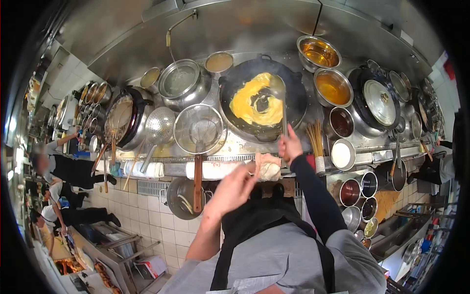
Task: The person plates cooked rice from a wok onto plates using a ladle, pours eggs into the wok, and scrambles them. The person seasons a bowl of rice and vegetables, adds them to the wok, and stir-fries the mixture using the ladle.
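Note:
My right hand (pixel 290 146) is closed around the handle of a metal ladle (pixel 284 110), whose bowl rests at the right side of the yellow egg. Spread in a ring with a dark gap in its middle, the egg (pixel 247 100) lies in a large black wok (pixel 232 83) on the stove. My left hand (pixel 234 191) is near the stove's front edge, fingers partly extended toward a folded pinkish cloth (pixel 268 167). Whether the fingertips touch that cloth is unclear. Left of the wok lies a wire strainer (pixel 198 128) with a wooden handle.
Bowls of amber liquid (pixel 334 87) and white contents (pixel 343 154) stand right of the wok. A bundle of thin sticks (pixel 316 139) is upright beside them. Leftward are a perforated skimmer (pixel 160 126) and a steel pot (pixel 181 83). Other people (pixel 73 166) stand at far left.

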Demonstrator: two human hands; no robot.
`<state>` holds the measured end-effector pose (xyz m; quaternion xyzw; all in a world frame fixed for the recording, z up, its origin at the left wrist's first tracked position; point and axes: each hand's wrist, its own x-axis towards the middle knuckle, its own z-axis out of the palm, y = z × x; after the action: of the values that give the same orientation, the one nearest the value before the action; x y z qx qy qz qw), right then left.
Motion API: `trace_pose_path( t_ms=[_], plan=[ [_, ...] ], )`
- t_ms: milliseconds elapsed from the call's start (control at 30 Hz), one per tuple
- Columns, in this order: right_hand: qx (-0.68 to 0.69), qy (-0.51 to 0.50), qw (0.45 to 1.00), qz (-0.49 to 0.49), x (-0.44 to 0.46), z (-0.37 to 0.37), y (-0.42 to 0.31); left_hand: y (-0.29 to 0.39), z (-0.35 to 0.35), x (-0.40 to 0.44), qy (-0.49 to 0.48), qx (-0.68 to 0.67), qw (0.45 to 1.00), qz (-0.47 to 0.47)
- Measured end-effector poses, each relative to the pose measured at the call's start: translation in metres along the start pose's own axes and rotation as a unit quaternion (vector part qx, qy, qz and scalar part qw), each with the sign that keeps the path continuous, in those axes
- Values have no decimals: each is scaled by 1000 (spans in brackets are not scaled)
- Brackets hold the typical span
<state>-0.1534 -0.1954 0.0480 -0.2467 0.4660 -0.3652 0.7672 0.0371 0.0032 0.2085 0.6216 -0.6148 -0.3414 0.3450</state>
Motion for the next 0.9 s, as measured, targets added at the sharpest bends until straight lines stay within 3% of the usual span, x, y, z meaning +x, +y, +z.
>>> trace_pose_path(
  t_ms=[67,133,167,200,233,267,300,333,400,433,500,567,600,633,667,700,733,800,833,900],
  plan=[
    [-66,51,996,15,-49,15,3,-1,13,-7,-23,-37,999,3],
    [93,21,989,115,-80,24,-28,-8,26,-9,-48,-67,995,-55],
    [165,-43,977,130,-59,10,-34,-12,31,-6,-61,-44,995,-58],
    [237,-105,955,143,-23,-12,-43,-15,39,-5,-78,-22,995,-62],
    [390,-167,857,294,16,-32,-54,-16,45,-3,-92,1,994,-62],
    [439,-147,830,310,42,-35,-59,-16,50,0,-113,18,993,-42],
    [293,-128,927,195,48,-36,-48,-16,53,2,-133,36,990,-24],
    [137,-105,982,70,48,-29,-35,-15,53,5,-151,57,987,-6],
    [16,-18,1000,-1,6,-14,-8,-6,47,6,-158,50,985,-37],
    [-5,27,999,15,-12,-12,0,-2,43,7,-151,27,986,-60],
    [8,20,998,67,-58,3,-16,9,40,6,-112,0,988,-110],
    [113,-50,982,144,-69,7,-45,0,51,8,-115,10,986,-119],
    [176,-105,963,173,-36,-12,-56,-4,59,7,-119,13,985,-124],
    [313,-184,887,285,26,-43,-44,-7,66,7,-132,29,986,-99],
    [398,-122,852,316,50,-44,-51,-10,74,10,-142,44,986,-71],
    [262,-106,937,205,47,-39,-49,-9,79,12,-151,60,986,-45],
    [117,-89,985,86,40,-28,-45,-6,82,13,-152,47,986,-47],
    [-63,4,998,4,1,-18,-21,0,83,13,-155,25,986,-52],
    [-70,43,997,12,-19,-18,-12,1,83,13,-145,14,987,-74],
    [-22,17,998,64,-67,-6,-36,2,83,14,-127,-7,985,-117]
  ],
)
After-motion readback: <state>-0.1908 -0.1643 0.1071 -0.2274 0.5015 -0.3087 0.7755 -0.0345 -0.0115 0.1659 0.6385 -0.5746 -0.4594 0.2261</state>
